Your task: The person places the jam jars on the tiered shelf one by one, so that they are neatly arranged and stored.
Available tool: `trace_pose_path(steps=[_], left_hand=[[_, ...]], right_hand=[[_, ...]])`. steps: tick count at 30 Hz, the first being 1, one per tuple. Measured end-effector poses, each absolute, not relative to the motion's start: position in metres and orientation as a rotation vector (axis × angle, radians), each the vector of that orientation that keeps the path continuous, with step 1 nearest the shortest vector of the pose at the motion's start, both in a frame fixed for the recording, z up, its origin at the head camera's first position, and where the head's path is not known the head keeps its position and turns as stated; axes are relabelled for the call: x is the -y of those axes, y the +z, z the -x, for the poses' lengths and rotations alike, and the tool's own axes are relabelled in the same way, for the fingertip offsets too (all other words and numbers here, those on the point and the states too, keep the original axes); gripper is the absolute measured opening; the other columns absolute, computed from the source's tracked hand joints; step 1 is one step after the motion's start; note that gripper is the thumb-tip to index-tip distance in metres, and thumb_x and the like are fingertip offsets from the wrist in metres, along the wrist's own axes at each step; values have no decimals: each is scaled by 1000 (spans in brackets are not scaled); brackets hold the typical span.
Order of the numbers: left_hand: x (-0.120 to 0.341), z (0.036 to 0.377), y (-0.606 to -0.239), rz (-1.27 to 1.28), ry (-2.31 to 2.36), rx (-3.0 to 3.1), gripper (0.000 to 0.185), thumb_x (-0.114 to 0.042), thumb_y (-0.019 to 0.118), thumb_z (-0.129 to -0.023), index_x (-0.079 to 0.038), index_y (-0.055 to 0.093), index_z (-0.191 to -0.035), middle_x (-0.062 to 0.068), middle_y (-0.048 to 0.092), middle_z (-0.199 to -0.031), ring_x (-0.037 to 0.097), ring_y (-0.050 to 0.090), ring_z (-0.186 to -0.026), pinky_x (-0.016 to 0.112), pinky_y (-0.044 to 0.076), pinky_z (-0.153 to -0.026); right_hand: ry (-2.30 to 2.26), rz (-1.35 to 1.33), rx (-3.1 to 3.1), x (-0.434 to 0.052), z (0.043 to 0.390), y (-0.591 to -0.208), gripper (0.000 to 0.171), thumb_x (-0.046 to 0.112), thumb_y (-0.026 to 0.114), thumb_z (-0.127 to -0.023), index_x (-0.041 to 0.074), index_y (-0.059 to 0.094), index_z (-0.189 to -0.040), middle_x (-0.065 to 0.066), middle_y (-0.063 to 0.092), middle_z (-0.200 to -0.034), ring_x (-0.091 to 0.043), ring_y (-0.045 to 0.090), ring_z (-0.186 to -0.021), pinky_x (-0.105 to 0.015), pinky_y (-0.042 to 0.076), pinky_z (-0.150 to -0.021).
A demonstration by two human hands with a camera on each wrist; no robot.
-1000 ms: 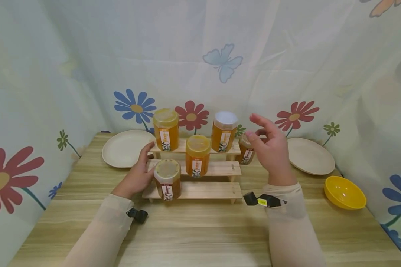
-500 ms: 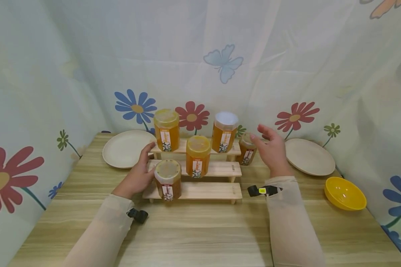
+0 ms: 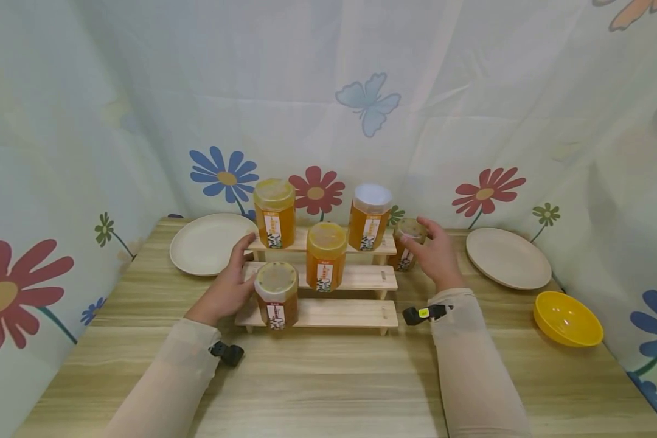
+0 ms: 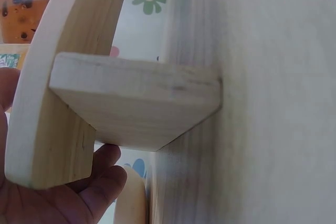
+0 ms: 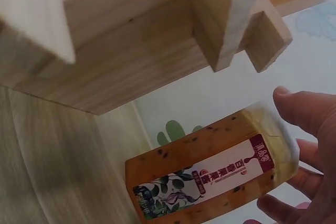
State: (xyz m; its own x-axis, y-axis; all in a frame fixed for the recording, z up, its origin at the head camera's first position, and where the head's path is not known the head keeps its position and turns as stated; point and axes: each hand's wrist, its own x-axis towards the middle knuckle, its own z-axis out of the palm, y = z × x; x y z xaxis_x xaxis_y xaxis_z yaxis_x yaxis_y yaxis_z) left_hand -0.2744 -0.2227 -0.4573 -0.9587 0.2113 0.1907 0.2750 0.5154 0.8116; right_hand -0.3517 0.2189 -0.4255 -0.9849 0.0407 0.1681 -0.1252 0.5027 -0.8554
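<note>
A three-tier wooden display stand [image 3: 356, 313] bears several jars with amber contents. My left hand [image 3: 230, 291] grips its left end; in the left wrist view, fingers [image 4: 105, 182] reach round a wooden board [image 4: 31, 103]. Beside it on the bottom tier stands a jar with dark specks [image 3: 276, 298]. Behind the stand's right end, a similar jar [image 3: 404, 255] stands upright on the table. My right hand [image 3: 438, 255] is at its lid, thumb and fingers spread about it. In the right wrist view, the thumb [image 5: 299, 106] looks apart from the jar's lid [image 5: 275, 135]; finger contact is unclear.
A yellow-lidded jar [image 3: 275, 216] and a white-lidded jar [image 3: 369, 219] stand on the top tier, another yellow-lidded jar [image 3: 326, 258] on the middle one. Pale plates lie at left [image 3: 197, 246] and right [image 3: 508, 258]. A yellow bowl [image 3: 566, 319] sits far right.
My right hand has come down and leftward from above the rear right jar to its lid. The left hand stays on the stand, and the jars have not moved.
</note>
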Motion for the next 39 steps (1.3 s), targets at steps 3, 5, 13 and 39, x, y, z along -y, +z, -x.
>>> trace_pose_path(steps=[3, 5, 13, 39], left_hand=[[223, 274, -457, 425, -1455, 2678, 84, -18, 62, -107, -19, 5, -169, 16, 14, -175, 48, 32, -154, 68, 27, -122], [222, 274, -456, 420, -1457, 2682, 85, -18, 62, -107, -19, 5, -169, 16, 14, -175, 47, 32, -154, 68, 27, -122], [223, 274, -457, 415, -1465, 2689, 85, -19, 63, -107, -21, 4, -169, 16, 14, -175, 48, 31, -154, 68, 27, -122], [224, 276, -459, 418, -1457, 2691, 86, -19, 62, -107, -23, 3, -169, 17, 14, -175, 48, 33, -153, 69, 27, -122]], right_hand=[[1465, -54, 2567, -216, 351, -425, 72, 26, 76, -99, 10, 43, -161, -23, 40, -165, -42, 38, -152, -59, 35, -122], [1462, -39, 2560, -213, 350, -425, 72, 24, 75, -99, 9, 42, -161, -23, 40, -164, -42, 39, -151, -59, 36, -121], [1458, 9, 2580, -215, 349, -422, 77, 24, 76, -96, 9, 38, -161, -23, 40, -159, -39, 52, -128, -53, 50, -104], [1375, -136, 2832, -235, 342, -409, 84, 18, 78, -94, 6, 33, -165, -27, 40, -162, -43, 49, -136, -58, 46, -112]])
